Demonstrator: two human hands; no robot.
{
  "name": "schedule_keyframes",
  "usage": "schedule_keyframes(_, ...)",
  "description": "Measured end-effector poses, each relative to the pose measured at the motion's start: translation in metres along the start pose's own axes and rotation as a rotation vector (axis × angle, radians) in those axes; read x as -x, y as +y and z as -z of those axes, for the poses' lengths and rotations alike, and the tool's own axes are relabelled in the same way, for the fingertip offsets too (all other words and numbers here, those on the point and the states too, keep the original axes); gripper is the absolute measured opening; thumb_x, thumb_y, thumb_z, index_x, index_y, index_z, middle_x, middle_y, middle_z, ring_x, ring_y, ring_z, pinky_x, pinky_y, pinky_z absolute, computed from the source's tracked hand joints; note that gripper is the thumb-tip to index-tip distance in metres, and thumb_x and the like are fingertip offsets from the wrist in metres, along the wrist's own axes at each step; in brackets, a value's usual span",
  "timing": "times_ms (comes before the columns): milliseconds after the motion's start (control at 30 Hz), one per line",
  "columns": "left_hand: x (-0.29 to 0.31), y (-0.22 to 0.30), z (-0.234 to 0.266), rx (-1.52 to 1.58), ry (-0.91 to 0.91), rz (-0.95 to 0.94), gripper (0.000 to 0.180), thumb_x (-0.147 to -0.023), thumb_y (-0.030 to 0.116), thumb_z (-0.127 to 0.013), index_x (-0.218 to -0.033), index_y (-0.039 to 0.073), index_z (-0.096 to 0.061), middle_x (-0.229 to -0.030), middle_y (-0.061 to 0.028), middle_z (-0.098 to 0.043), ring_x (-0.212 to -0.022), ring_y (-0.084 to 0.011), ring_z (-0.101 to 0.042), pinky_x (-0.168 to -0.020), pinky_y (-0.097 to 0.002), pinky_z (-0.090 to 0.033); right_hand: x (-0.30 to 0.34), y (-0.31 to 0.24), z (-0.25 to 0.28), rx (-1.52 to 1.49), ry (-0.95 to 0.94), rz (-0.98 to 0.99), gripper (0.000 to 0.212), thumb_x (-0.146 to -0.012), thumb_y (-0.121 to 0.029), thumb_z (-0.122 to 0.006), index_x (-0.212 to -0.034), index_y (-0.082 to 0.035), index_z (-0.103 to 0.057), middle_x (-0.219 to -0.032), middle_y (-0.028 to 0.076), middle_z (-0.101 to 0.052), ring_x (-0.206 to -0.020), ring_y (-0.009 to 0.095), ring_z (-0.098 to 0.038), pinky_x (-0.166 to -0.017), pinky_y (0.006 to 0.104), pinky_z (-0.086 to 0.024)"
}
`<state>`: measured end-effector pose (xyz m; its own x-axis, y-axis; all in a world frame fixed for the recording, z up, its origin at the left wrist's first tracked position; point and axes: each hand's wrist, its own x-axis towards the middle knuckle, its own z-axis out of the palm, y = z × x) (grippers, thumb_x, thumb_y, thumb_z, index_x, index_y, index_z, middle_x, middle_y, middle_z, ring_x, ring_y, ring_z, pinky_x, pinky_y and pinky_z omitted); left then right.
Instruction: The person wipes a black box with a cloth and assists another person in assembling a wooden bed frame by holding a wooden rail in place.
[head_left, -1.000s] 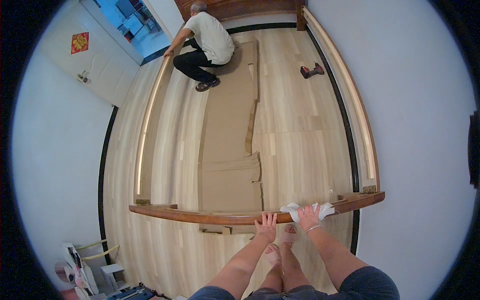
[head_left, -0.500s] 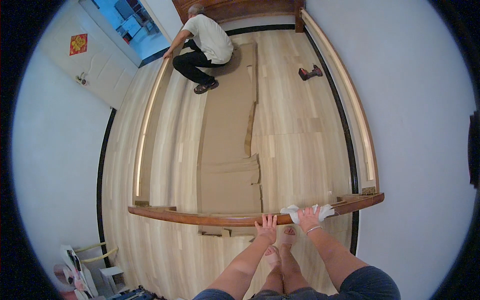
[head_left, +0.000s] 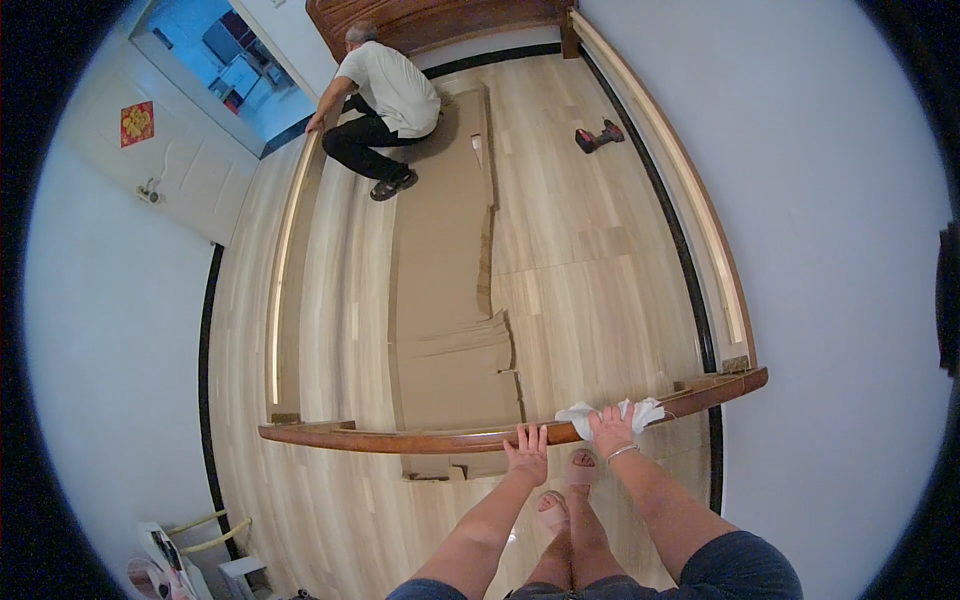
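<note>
Footboard, reddish-brown and bowed, across the near ends of two side rails.
The left hand rests on its edge mid-length, fingers extended, palm open; the right hand lies spread over a crumpled white cloth on the board, how firmly I can't tell. A co-worker crouches beyond.

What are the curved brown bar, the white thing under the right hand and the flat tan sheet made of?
Curved bar: probably wood, varnished, since it's reddish-brown and shiny. White thing: tissue or thin cloth, I can't tell which; it's crumpled and dull. Flat sheet: likely cardboard, dull tan, creased, ragged-edged.
</note>
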<state>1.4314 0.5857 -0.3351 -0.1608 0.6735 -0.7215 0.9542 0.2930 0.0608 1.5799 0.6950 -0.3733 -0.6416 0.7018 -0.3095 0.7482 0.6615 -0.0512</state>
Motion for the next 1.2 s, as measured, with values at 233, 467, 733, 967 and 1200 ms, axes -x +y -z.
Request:
schedule_keyframes(233,0.008,0.003,0.013,-0.017,-0.057,0.019,0.059,-0.083,0.016,-0.031,-0.134,0.006,-0.002,-0.14,-0.0118,-0.002,-0.128,-0.0336,-0.003,-0.095,-0.0598,-0.014,0.002,-0.002,0.007,0.004,-0.056,0.015,0.033,-0.073,-0.022,-0.05,-0.105,-0.014,-0.046,-0.098,0.011,-0.046,-0.103,0.028,-0.039,-0.093,0.0595,-0.014)
schedule_keyframes(467,0.011,0.0,0.018,0.045,-0.052,-0.003,0.062,-0.082,0.014,-0.034,-0.134,0.006,-0.002,-0.14,-0.0126,-0.002,-0.128,-0.0337,-0.002,-0.096,-0.0589,-0.014,0.002,-0.006,0.005,0.016,0.038,-0.012,0.026,-0.078,-0.019,-0.041,-0.102,-0.021,-0.05,-0.093,0.008,-0.049,-0.098,0.025,-0.044,-0.093,0.06,-0.013)
schedule_keyframes(733,0.012,-0.003,0.02,0.065,-0.039,-0.015,0.064,-0.081,0.014,-0.036,-0.134,0.007,-0.003,-0.139,-0.0129,-0.004,-0.128,-0.0334,-0.003,-0.096,-0.058,-0.014,-0.002,-0.005,0.003,0.06,-0.102,-0.035,0.034,-0.074,-0.024,-0.05,-0.107,-0.019,-0.046,-0.1,0.008,-0.047,-0.104,0.026,-0.04,-0.094,0.0597,-0.012)
schedule_keyframes(967,0.014,-0.003,0.021,0.083,-0.031,-0.019,0.063,-0.081,0.016,-0.037,-0.134,0.008,-0.004,-0.139,-0.0119,-0.006,-0.128,-0.0323,-0.004,-0.096,-0.0577,-0.015,0.0,-0.001,-0.003,0.096,-0.055,-0.009,0.046,-0.069,-0.029,-0.06,-0.11,-0.017,-0.043,-0.101,0.01,-0.046,-0.105,0.027,-0.039,-0.093,0.0595,-0.015)
schedule_keyframes(1200,0.003,-0.004,0.004,0.053,-0.001,-0.006,0.08,-0.075,0.028,-0.053,-0.134,0.009,-0.002,-0.139,-0.013,-0.003,-0.128,-0.0339,-0.004,-0.096,-0.0567,-0.016,0.001,-0.003,0.006,0.107,-0.062,0.005,0.053,-0.065,-0.033,-0.065,-0.109,-0.015,-0.043,-0.101,0.01,-0.046,-0.104,0.028,-0.04,-0.093,0.0592,-0.016)
